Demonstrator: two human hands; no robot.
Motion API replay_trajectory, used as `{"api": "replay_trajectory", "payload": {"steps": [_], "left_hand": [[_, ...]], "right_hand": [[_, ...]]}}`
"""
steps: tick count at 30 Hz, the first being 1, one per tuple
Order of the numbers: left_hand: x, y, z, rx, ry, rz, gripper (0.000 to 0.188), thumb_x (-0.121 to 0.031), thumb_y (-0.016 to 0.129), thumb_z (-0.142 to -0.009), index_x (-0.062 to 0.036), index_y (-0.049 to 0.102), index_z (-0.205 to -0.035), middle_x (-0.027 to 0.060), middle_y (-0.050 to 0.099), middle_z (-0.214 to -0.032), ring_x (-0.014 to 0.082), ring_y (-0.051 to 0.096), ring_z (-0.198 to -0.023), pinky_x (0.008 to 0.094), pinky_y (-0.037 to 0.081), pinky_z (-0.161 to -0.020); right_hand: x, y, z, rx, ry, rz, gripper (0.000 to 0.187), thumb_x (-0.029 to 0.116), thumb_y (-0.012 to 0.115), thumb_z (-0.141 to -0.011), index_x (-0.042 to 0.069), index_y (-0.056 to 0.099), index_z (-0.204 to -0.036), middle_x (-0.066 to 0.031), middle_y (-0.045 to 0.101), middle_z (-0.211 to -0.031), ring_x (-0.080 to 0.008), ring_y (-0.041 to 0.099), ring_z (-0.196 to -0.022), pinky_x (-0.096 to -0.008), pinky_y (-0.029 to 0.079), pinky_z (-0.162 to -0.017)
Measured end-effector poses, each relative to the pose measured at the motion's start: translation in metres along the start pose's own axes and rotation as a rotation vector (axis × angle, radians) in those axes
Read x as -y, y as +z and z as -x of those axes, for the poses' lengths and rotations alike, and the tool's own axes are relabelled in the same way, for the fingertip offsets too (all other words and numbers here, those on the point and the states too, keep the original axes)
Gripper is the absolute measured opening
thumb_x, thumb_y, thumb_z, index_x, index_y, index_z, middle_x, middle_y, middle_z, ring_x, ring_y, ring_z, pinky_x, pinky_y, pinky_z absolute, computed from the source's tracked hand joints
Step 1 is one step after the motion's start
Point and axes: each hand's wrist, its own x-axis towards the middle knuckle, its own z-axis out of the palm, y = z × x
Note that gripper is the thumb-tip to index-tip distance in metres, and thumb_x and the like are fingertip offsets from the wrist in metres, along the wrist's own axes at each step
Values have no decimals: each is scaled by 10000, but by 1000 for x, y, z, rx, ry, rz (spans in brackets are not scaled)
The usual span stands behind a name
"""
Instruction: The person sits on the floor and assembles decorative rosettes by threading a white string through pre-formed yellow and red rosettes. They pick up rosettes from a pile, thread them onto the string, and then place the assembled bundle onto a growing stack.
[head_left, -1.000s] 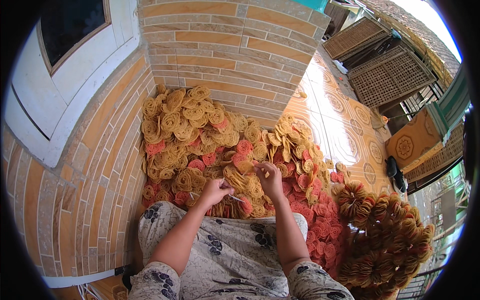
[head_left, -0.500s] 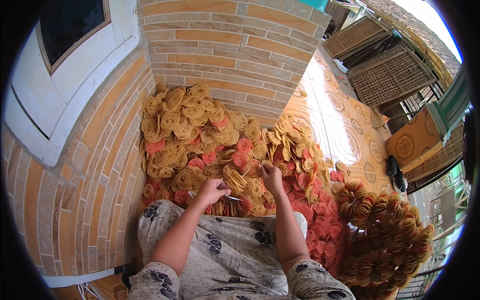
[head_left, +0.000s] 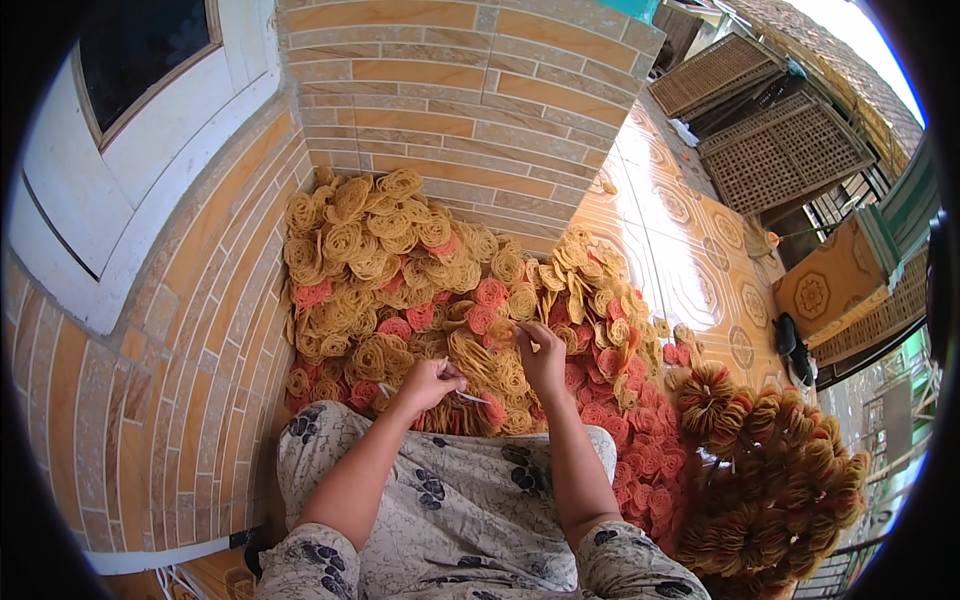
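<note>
My right hand (head_left: 542, 352) has its thumb and fingers pinched together on a thin yellow round (head_left: 503, 337), held out over the heap by what looks like its near edge, I suppose because something so lacy would crumple in a full fist. My left hand (head_left: 432, 385) is closed too, seemingly clamped on a white strip (head_left: 474, 398) whose end pokes out just past my fingertips; I can't tell how it runs inside my grip. Just beyond that hand a stack of yellow rounds (head_left: 468, 352) sits on edge, close enough that steadying it there probably takes little reach. Both hands work above my lap, with the heap of yellow rounds (head_left: 345, 238) right before me, banked against the tiled wall (head_left: 430, 130), likely because the corner keeps it from sliding apart. Pink rounds (head_left: 645, 440) spread along my right knee, a few mixed among the yellow. Farther right sit thick bundles (head_left: 712, 400) of brownish-yellow and red rounds, perhaps kept aside so they don't mingle with the loose ones.
</note>
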Motion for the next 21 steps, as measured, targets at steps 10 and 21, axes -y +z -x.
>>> {"api": "replay_trajectory", "payload": {"steps": [10,21], "left_hand": [[28,5,-17,-153,88,112,122,-83,718,-844,-2,635,-879,50,677,-854,99,593,-792,267,463,-742],[40,6,-26,-235,146,277,188,-136,746,-831,6,632,-881,44,670,-811,103,593,-738,273,463,-704]], "right_hand": [[5,18,-15,72,0,53,239,205,665,-887,-3,678,-770,-122,608,-687,-296,594,-636,-377,469,-612],[-28,61,-44,-135,-115,362,161,206,641,-869,102,690,-983,-45,629,-899,-270,568,-863,-405,380,-820]]}}
